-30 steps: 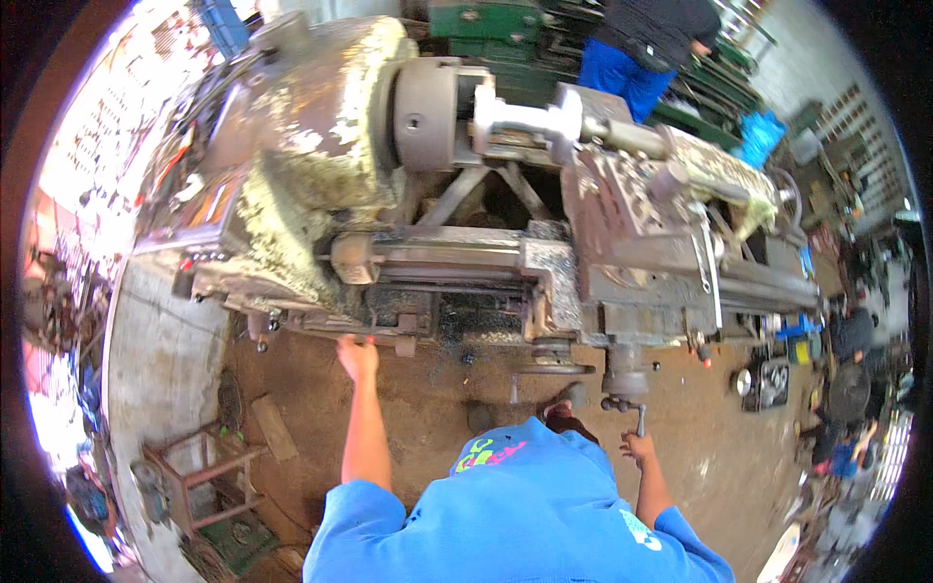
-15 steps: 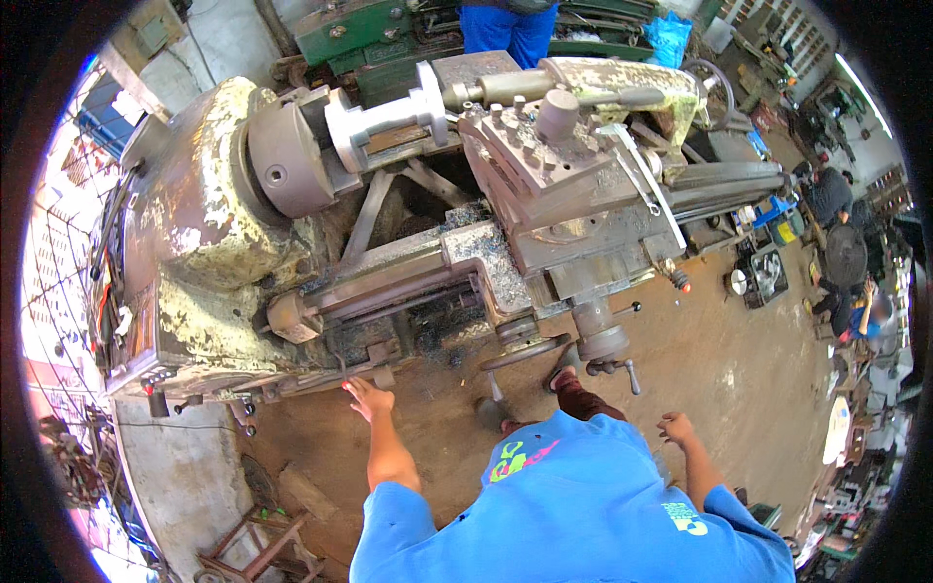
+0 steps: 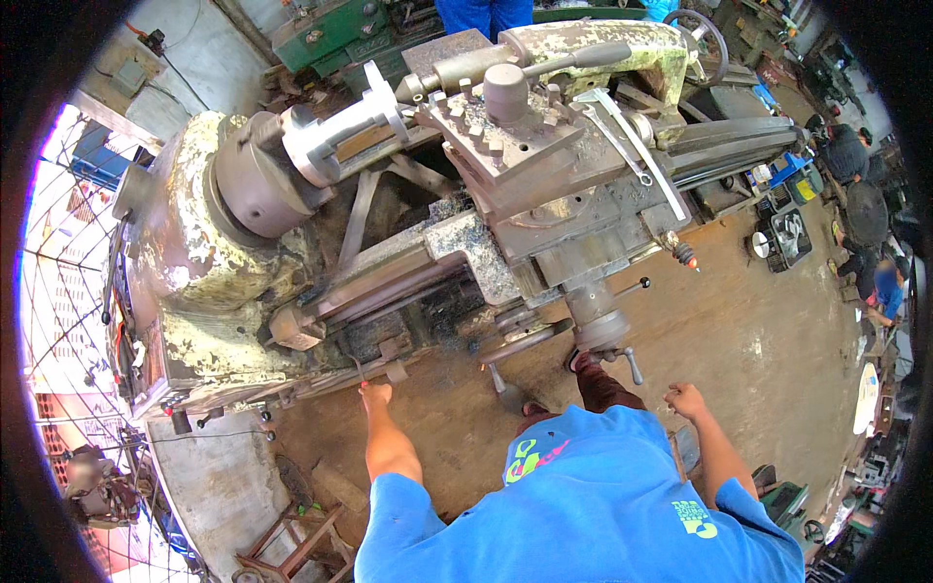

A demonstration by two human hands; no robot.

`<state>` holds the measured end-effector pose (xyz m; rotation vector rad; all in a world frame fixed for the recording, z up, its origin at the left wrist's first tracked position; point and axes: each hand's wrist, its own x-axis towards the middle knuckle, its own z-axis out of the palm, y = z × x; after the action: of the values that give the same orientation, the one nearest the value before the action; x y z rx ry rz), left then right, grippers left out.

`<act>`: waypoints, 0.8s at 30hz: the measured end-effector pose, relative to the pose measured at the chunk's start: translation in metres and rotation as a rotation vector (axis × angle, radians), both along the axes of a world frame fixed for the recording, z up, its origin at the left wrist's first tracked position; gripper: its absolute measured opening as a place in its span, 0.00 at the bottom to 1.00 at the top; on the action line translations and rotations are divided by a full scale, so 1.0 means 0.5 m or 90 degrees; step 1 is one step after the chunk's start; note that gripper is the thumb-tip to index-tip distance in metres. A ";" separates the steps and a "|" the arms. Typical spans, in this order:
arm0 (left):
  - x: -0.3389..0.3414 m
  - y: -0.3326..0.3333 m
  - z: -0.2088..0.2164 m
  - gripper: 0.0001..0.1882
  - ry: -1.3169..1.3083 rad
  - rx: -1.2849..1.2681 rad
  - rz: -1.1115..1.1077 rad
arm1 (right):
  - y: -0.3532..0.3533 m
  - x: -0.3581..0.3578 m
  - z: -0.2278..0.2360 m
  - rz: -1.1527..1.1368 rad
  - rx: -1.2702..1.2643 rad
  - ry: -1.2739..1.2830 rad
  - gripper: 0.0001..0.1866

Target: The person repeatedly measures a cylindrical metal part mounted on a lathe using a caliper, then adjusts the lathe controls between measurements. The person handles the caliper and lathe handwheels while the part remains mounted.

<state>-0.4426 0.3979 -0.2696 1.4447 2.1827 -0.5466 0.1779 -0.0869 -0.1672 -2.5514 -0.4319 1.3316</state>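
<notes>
A worn lathe stands before me. Its grey chuck (image 3: 267, 175) grips a shiny flanged metal workpiece (image 3: 345, 128), and the pointed tailstock centre (image 3: 410, 89) is at the workpiece's right end. My left hand (image 3: 376, 392) is closed round the red-tipped end of a lever (image 3: 359, 369) low on the lathe's front. My right hand (image 3: 686, 399) hangs in the air right of the carriage handles, its fingers loosely bent, with nothing visible in it. A caliper (image 3: 649, 170) and a spanner (image 3: 622, 148) lie on the carriage beside the tool post (image 3: 505, 92).
A carriage handwheel (image 3: 525, 342) and a cross-slide crank (image 3: 634, 364) jut out between my hands. Metal chips cover the saddle (image 3: 486, 260). A wooden frame (image 3: 296, 544) lies at lower left. Other people are behind the lathe, at far right and at lower left.
My left hand has gone from spread fingers at the lever's red end to closing round it. The chuck has turned somewhat. The whole view has shifted slightly; my right hand stays in the air.
</notes>
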 end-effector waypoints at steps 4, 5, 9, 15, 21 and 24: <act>0.117 -0.069 0.064 0.31 -0.079 0.163 0.022 | 0.109 -0.019 0.046 -0.116 0.178 -0.025 0.26; 0.170 -0.097 0.089 0.26 -0.242 0.163 0.128 | 0.148 -0.033 0.066 -0.270 0.256 0.073 0.24; 0.380 -0.193 0.226 0.28 -0.603 0.053 0.471 | 0.328 -0.070 0.167 -0.215 0.431 0.106 0.29; 0.603 -0.243 0.319 0.32 -0.725 -0.136 0.568 | 0.478 -0.115 0.270 -0.052 0.419 0.277 0.49; 0.681 -0.271 0.280 0.30 -0.601 0.036 0.719 | 0.501 -0.141 0.315 0.147 0.306 0.044 0.60; 0.692 -0.275 0.273 0.30 -0.597 0.083 0.658 | 0.515 -0.158 0.322 0.137 0.304 0.028 0.65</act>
<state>-0.0967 0.2604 -0.1330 0.2896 1.7946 0.5430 0.0990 0.1705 -0.0062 -2.1231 -0.9136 1.1714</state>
